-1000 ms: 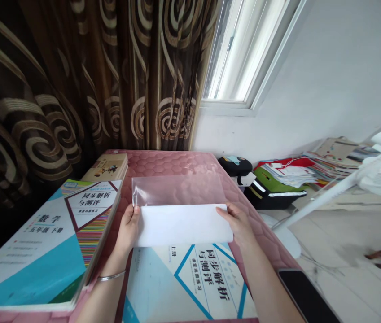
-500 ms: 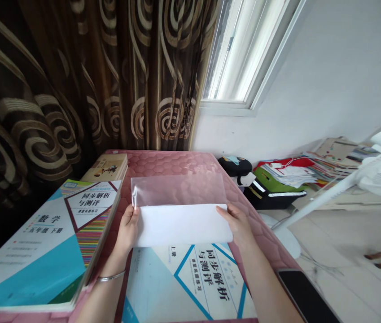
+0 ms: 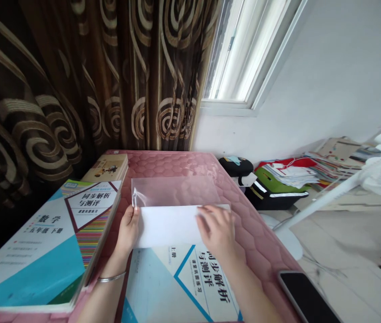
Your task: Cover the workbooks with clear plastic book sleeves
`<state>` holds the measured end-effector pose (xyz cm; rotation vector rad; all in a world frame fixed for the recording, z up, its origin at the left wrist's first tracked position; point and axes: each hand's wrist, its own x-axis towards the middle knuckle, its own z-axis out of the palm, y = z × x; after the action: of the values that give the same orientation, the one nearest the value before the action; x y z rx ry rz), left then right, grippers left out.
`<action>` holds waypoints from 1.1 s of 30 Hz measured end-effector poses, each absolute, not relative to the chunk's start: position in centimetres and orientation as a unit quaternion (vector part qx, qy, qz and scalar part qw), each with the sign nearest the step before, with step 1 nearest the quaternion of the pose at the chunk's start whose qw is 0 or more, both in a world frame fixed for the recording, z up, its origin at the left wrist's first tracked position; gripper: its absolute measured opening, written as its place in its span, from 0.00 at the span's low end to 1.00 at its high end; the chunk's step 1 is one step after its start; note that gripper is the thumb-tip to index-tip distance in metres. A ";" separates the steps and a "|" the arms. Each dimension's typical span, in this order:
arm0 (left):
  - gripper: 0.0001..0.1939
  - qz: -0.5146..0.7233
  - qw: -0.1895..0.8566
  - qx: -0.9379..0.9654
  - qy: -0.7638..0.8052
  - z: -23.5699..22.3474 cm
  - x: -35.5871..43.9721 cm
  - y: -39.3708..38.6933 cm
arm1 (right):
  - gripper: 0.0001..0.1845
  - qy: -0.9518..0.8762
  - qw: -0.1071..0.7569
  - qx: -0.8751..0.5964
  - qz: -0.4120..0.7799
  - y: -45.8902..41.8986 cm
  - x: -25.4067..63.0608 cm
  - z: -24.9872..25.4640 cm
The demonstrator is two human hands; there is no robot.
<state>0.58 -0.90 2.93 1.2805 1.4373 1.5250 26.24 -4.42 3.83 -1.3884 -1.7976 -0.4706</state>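
A white sheet of paper (image 3: 168, 226) lies across the middle, with a strip of clear plastic film (image 3: 175, 189) reaching out past its far edge. My left hand (image 3: 129, 226) is closed on the left edge of both, thumb on top. Over the right part of the white sheet is my right hand (image 3: 219, 226), fingers bent and apart from the thumb, fingertips at the sheet's far edge. Beneath them, a blue and white workbook (image 3: 163, 287) shows its near part; the rest is covered by the sheet and my right arm.
On the left is a stack of workbooks (image 3: 35, 251), with a brown-covered book (image 3: 107, 167) behind it. A phone (image 3: 308, 296) rests at the right edge of the pink quilted surface (image 3: 254, 242). Beyond stand a white fan (image 3: 331, 190) and a green and black bag (image 3: 274, 181).
My right hand has let go of the sheet's right edge and moved left over its top. The left hand keeps its hold. The film's right end has shifted left.
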 end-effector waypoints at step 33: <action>0.18 0.592 0.355 0.485 0.537 3.3 0.6 -1.0 | 0.17 -0.395 0.485 -0.721 0.297 -1.6 33.5 2.6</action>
<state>0.55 -1.00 3.33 1.2547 1.3883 1.5293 33.46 -1.55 2.61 -1.7550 -0.9615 0.7232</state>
